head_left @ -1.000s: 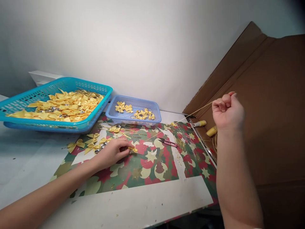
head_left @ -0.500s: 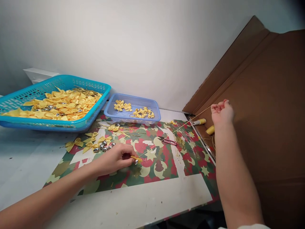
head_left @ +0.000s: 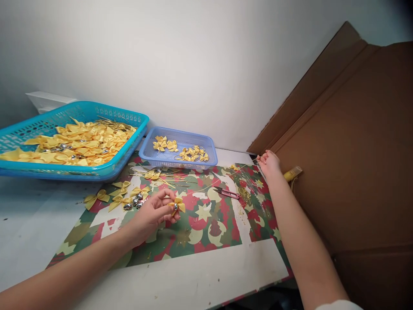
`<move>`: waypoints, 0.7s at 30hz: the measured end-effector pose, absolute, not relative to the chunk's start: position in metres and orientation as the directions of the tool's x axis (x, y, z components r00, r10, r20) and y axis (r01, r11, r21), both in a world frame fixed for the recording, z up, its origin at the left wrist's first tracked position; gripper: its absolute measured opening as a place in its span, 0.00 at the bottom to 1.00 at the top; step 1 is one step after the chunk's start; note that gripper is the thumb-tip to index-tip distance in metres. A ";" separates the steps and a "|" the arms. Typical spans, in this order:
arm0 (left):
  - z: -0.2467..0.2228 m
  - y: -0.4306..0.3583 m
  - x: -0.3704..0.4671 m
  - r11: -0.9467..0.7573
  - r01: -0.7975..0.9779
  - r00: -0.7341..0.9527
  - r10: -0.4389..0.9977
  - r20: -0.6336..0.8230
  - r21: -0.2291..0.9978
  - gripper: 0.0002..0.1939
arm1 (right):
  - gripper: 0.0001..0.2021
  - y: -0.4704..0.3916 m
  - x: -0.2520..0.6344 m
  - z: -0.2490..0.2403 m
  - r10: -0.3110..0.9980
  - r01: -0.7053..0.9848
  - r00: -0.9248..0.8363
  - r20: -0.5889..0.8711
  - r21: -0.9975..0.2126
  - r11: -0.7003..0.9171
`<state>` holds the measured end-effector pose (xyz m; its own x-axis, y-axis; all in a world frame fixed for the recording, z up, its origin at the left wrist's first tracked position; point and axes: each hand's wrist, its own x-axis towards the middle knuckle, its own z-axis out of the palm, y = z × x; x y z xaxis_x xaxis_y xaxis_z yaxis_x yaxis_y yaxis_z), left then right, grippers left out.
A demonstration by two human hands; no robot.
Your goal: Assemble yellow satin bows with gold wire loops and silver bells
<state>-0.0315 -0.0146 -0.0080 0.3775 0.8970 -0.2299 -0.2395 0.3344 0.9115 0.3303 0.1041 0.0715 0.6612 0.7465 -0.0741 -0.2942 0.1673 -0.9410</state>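
Observation:
Between the fingertips of my left hand (head_left: 161,209) is a yellow ribbon bow (head_left: 180,204) with a small silver bell (head_left: 176,206) at its middle. A thin gold thread (head_left: 211,185) runs from the bow up to my right hand (head_left: 269,163), whose fingers are closed on it near the cardboard. Thread snips (head_left: 229,193) with pink handles lie on the patterned paper below the thread. To the left of my left hand are several loose yellow bows (head_left: 120,201) and a small heap of silver bells (head_left: 138,200).
A turquoise basket (head_left: 106,167) heaped with yellow bows stands at the left. A smaller blue basket (head_left: 179,164) holds finished-looking bows. Brown cardboard (head_left: 348,142) rises on the right, with a yellow thread spool (head_left: 292,173) beside my right forearm. Gold wires (head_left: 174,176) lie behind my left hand.
My right hand has moved left and down towards the table, still with the thread. My left hand has shifted slightly left and turned, so the bow's bell now faces the camera.

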 end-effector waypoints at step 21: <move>-0.016 -0.030 -0.037 0.274 0.028 0.744 0.636 -0.203 0.961 0.08 | 0.17 0.129 0.349 0.050 0.594 -0.387 0.707 -0.384 -0.913 -0.130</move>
